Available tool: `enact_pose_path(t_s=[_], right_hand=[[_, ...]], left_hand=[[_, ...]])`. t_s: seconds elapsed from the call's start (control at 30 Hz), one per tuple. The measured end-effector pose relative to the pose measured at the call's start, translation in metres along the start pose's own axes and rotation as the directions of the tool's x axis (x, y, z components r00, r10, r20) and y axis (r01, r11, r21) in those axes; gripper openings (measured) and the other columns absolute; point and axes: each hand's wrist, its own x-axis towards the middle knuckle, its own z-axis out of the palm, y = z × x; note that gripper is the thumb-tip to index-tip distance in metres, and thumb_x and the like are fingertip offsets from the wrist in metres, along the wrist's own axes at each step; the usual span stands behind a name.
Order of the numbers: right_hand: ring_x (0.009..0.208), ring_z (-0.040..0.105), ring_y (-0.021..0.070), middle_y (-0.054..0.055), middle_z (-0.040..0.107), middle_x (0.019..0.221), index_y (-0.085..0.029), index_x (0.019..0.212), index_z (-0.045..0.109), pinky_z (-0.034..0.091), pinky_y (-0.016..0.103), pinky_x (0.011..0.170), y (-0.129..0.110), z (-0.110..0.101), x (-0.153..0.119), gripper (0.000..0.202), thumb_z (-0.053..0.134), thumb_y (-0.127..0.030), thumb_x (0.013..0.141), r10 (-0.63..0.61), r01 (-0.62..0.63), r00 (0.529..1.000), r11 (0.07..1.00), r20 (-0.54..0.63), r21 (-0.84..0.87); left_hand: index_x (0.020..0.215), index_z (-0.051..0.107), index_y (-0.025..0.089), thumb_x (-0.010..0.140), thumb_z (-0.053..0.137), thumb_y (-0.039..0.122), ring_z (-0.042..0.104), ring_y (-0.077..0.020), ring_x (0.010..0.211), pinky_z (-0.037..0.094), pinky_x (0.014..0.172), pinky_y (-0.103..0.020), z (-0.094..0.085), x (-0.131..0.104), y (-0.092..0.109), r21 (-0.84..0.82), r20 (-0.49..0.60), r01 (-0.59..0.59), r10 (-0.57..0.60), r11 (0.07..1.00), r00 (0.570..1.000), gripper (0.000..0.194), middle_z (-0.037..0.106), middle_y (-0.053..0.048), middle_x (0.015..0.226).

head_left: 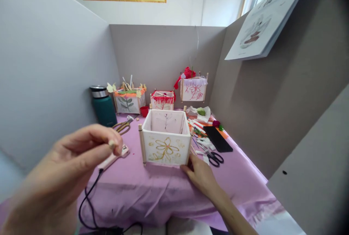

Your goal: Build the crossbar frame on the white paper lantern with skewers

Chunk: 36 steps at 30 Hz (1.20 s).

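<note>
Currently we are pinching a small pale piece (111, 144) in our left hand (73, 162), thumb and index fingertips closed on it; its full shape is hidden, so we cannot tell what it is. Our right hand (200, 173) is curling, only partly closed, around the lower right corner of an open-topped white box (167, 149), holding it there. That box is sitting in front of us over the lilac tablecloth (128, 175); whether its base is fully resting, we cannot tell. Because mere fingertips are gripping the piece, we are risking dropping it through a slight slip. Supporting just one corner, we are also chancing a twist of the box or its front-left wooden stick (141, 146). Black-handled scissors (216, 159) are lying near our right hand, where a careless sweep could knock them, and the black cable (85, 195) is hanging where our left arm could snag it.
</note>
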Motion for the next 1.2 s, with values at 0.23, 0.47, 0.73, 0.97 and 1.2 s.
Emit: enact_pose_path(t_s=[0.23,0.47,0.73,0.97,1.2], right_hand=[[0.079,0.064,0.0241,0.006,0.07,0.087,-0.021,0.09,0.058,0.039,0.03,0.065,-0.002,0.002,0.002,0.018,0.051,-0.036,0.082,0.032,-0.031,0.999,0.999,0.022,-0.035],[0.079,0.064,0.0253,0.008,0.069,0.087,-0.018,0.094,0.057,0.04,0.031,0.065,-0.001,0.004,0.007,0.022,0.051,-0.036,0.082,0.046,-0.045,0.998,0.999,0.051,-0.025],[0.103,0.061,0.0285,0.012,0.067,0.109,-0.016,0.109,0.058,0.041,0.032,0.081,-0.003,0.011,0.011,0.028,0.048,-0.025,0.084,-0.055,0.055,0.998,0.998,0.013,0.011],[0.094,0.063,0.0269,0.012,0.068,0.105,-0.016,0.123,0.053,0.042,0.031,0.074,-0.006,0.007,0.048,0.042,0.054,-0.029,0.082,-0.071,0.073,0.996,0.997,-0.059,0.026],[0.095,0.064,0.0283,0.014,0.069,0.105,-0.015,0.11,0.061,0.041,0.031,0.073,-0.004,0.013,0.059,0.032,0.051,-0.025,0.081,-0.047,0.047,0.999,0.998,0.007,-0.043]], left_hand=[[0.067,0.063,0.022,0.068,0.072,0.034,0.053,-0.014,0.063,0.043,0.058,-0.025,0.003,-0.019,-0.075,-0.099,0.112,0.243,-0.231,0.965,0.966,0.015,0.058,0.0,0.066],[0.064,0.048,0.016,0.067,0.071,0.038,0.034,-0.0011,0.04,0.016,0.039,-0.019,0.032,-0.008,-0.12,-0.188,0.034,0.351,-0.351,0.917,0.936,0.032,0.064,-0.002,0.093],[0.061,0.05,0.018,0.069,0.068,0.04,0.04,-0.0065,0.043,0.023,0.039,-0.02,0.053,0.001,-0.132,0.085,0.011,0.274,-0.276,0.958,0.961,0.03,0.065,-0.001,0.072],[0.061,0.051,0.02,0.068,0.065,0.048,0.046,-0.0103,0.042,0.03,0.041,-0.021,0.055,0.035,-0.129,0.181,-0.032,0.155,-0.152,0.971,0.988,0.033,0.053,0.004,0.048],[0.059,0.049,0.019,0.065,0.065,0.051,0.041,-0.0086,0.036,0.027,0.038,-0.021,0.054,0.045,-0.149,0.224,-0.02,0.224,-0.225,0.949,0.974,0.036,0.055,0.004,0.047]])
